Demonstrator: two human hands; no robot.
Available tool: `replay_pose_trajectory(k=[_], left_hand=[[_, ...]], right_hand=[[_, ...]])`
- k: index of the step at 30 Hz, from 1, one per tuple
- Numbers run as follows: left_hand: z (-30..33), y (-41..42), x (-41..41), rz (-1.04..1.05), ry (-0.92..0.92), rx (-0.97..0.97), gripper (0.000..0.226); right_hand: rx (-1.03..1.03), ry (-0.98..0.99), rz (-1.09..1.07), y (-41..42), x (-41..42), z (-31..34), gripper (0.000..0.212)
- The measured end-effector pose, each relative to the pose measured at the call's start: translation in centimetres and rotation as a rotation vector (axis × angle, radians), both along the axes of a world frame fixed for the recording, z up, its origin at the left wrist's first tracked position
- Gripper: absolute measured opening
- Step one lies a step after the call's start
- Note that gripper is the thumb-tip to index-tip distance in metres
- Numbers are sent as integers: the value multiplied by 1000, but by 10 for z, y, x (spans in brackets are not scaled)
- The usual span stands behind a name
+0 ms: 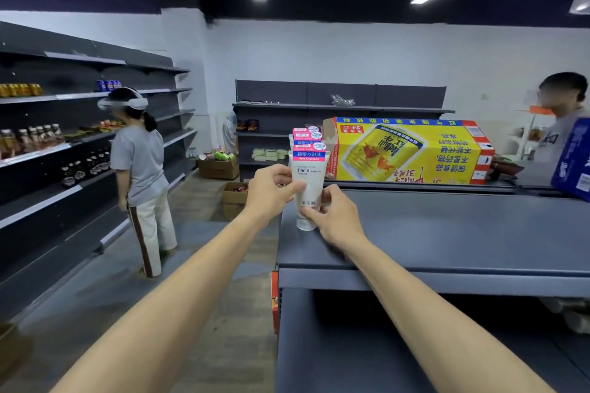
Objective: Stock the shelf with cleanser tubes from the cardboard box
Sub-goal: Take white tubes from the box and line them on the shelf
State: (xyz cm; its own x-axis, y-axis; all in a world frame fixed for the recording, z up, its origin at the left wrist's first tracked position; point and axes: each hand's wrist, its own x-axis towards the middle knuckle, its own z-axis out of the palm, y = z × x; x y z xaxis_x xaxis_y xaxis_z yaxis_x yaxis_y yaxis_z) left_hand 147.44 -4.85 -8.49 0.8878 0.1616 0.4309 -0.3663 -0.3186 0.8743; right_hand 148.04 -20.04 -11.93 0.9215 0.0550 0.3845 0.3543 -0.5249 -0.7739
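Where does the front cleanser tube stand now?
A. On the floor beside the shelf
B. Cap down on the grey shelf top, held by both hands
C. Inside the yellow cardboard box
B: the cleanser tube stands cap down on the shelf, with the left hand and right hand gripping it.

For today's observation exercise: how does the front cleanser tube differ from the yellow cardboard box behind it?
The cleanser tube is white, slim and upright, cap down; the cardboard box is yellow, far bigger and lies with its print upside down. Both hands, left and right, hold the tube; the box is untouched. Both rest on the grey shelf.
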Motion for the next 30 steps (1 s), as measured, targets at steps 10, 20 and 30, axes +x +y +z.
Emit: replay_pose_trajectory(k=[10, 20, 30], left_hand=[[-3, 1, 31, 1, -8, -11, 23], [-4, 4, 45, 26, -11, 27, 27], [-3, 5, 46, 26, -3, 46, 26]], right_hand=[[-6, -14, 7, -2, 33, -2, 38], [-30, -8, 21, -2, 44, 1, 42], [-19, -7, 27, 0, 47, 1, 41]])
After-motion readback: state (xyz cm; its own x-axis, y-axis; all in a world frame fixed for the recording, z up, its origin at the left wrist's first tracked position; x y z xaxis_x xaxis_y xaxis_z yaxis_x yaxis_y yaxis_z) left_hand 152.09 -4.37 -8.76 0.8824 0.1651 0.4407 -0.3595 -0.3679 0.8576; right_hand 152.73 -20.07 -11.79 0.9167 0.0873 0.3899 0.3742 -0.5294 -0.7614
